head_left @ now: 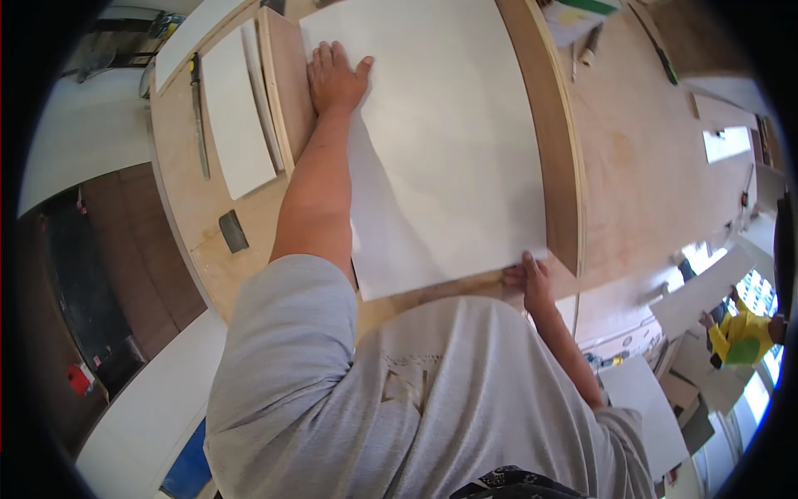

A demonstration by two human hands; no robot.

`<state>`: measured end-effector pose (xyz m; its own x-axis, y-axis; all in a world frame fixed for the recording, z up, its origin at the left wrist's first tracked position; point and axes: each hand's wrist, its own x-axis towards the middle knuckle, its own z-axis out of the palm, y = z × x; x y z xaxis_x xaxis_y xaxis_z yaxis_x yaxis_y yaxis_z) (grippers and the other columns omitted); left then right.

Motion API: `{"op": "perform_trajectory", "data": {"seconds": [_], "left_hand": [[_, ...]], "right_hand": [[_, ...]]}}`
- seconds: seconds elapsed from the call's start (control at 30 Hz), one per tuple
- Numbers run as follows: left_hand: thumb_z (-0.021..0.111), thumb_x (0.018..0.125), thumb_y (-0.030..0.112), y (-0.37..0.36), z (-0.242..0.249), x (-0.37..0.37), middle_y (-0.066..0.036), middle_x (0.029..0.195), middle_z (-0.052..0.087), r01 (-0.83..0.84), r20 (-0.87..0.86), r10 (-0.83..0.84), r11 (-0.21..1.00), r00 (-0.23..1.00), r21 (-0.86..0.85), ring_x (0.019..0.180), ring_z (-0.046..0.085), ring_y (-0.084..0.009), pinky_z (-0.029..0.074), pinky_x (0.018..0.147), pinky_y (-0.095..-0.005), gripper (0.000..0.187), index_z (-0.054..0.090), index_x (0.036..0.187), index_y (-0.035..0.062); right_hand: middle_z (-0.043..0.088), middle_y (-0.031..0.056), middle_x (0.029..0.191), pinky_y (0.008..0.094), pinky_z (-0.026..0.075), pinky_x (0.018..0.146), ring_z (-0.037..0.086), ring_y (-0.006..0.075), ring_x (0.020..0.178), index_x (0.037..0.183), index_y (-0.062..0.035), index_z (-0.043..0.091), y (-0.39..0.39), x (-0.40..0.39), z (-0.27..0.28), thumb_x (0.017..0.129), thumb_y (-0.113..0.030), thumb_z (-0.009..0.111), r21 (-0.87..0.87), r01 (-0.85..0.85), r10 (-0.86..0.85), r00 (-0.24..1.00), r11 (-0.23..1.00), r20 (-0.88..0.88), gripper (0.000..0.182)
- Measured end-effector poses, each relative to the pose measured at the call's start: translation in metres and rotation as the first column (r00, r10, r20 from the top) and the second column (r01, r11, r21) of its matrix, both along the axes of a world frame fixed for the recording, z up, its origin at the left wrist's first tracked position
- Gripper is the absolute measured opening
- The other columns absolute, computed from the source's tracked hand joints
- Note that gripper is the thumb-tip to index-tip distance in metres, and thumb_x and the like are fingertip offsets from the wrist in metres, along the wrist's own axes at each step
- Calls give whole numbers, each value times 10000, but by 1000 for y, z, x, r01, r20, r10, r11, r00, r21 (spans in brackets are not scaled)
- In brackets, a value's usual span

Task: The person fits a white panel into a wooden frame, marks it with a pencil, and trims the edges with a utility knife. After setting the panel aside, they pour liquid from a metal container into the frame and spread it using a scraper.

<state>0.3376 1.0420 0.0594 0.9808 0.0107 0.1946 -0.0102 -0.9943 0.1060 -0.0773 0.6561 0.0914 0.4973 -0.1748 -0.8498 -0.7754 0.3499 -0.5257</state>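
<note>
A large white sheet (449, 141) lies between two upright plywood boards, a short one (287, 83) on the left and a longer one (555, 141) on the right. My left hand (339, 79) is flat on the sheet's far left part, fingers spread, close beside the left board. At the near right corner, my right hand (530, 279) pinches the sheet's edge between thumb and fingers. Part of the sheet near my left forearm looks slightly raised or shaded.
White panels (237, 116) lie left of the frame, beside a long file (199, 116) with a yellow-black handle. A dark grey block (233, 231) sits near the table's left edge. A roller-like tool (591, 46) lies right. A person in yellow (738, 328) holds a panel further right.
</note>
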Motion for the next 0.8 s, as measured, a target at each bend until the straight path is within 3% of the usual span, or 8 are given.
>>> {"op": "perform_trajectory", "data": {"seconds": [0.03, 0.23, 0.4, 0.6, 0.7, 0.8], "left_hand": [[487, 978, 638, -3, -1, -16, -235, 1639, 295, -11, -8, 11, 1000, 1000, 8, 1541, 226, -359, 152, 1264, -477, 869, 353, 1562, 8], [497, 990, 599, -37, 21, -125, -286, 1638, 245, -20, -100, 19, 1000, 995, -10, 1537, 188, -421, 132, 1259, -516, 866, 324, 1562, -28], [496, 995, 584, -73, 31, -210, -309, 1637, 221, 39, -170, -39, 999, 985, -7, 1535, 166, -456, 112, 1255, -539, 863, 306, 1568, -32], [452, 1006, 601, -110, 44, -293, -278, 1663, 188, 214, -283, -196, 976, 939, 32, 1553, 132, -432, 100, 1258, -539, 843, 286, 1596, 21], [529, 981, 558, -110, 45, -323, -314, 1619, 263, 313, -196, -316, 949, 928, -47, 1519, 203, -469, 152, 1233, -574, 838, 335, 1561, -14], [519, 969, 584, -114, 46, -355, -287, 1635, 243, 383, -242, -383, 922, 891, -50, 1525, 187, -464, 139, 1241, -570, 858, 324, 1570, 4]], "right_hand": [[715, 200, 902, 398, 632, 653, 737, 289, 784, 1062, 49, 610, -4, -6, -14, 995, -376, 664, 20, 39, -40, 999, 999, 35, 434], [723, 203, 869, 402, 613, 608, 722, 293, 680, 983, 57, 624, 1, 3, -1, 977, -380, 681, 4, 35, -36, 999, 999, 39, 441], [724, 206, 897, 417, 607, 607, 727, 299, 708, 998, 59, 614, 1, 6, 4, 986, -387, 656, -17, -17, 18, 999, 1000, 33, 448], [712, 240, 964, 456, 611, 666, 732, 339, 795, 1081, 83, 585, 0, 6, -7, 985, -402, 651, 7, -19, 19, 999, 1000, 47, 499], [703, 252, 995, 472, 616, 693, 730, 357, 835, 1117, 81, 571, -1, 2, -7, 979, -402, 667, 40, 4, -8, 995, 999, 98, 511], [693, 266, 1033, 487, 622, 743, 725, 368, 888, 1139, 76, 558, 1, 1, -7, 972, -397, 683, 48, 43, -47, 994, 998, 101, 517]]}}
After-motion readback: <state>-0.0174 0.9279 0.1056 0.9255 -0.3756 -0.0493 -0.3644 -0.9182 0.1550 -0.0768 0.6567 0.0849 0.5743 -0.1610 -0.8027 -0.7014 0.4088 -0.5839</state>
